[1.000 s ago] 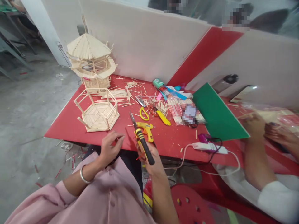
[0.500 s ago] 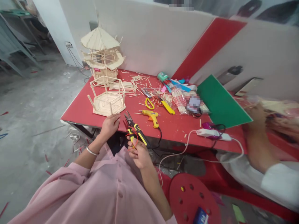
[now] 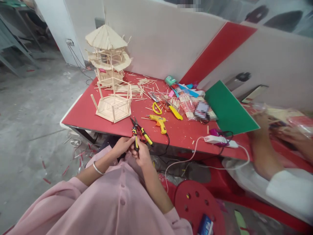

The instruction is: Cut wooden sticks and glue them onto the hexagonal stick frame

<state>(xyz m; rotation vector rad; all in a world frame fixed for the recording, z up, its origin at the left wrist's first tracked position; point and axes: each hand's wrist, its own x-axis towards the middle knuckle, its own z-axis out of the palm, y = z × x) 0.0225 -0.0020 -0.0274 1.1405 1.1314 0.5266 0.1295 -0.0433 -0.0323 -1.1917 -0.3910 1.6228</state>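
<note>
A pair of pliers (image 3: pixel 144 134) with black and yellow handles is held at the table's front edge, its jaws pointing away from me and its handles spread. My right hand (image 3: pixel 142 153) is closed around one handle. My left hand (image 3: pixel 123 146), with a bangle on its wrist, meets that same handle, fingertips pinched against it. Red strands show near the handles. Just beyond my hands stands a six-sided stick frame (image 3: pixel 113 109) with a slatted base, one post at its left leaning outward. A yellow glue gun (image 3: pixel 158 122) lies to the right of the pliers.
Behind the frame rises a tiered stick pagoda (image 3: pixel 107 40). Loose sticks (image 3: pixel 128 89), scissors (image 3: pixel 156 108) and a yellow-handled tool (image 3: pixel 175 112) lie mid-table. Rightward are a green board (image 3: pixel 228 109), a power strip (image 3: pixel 221 141) and another person's arm (image 3: pixel 265 153). A red stool (image 3: pixel 198 204) stands below.
My left hand has left the stick frame and come right to the pliers. The pliers have shifted slightly, with their handles still apart. The frame has turned a little.
</note>
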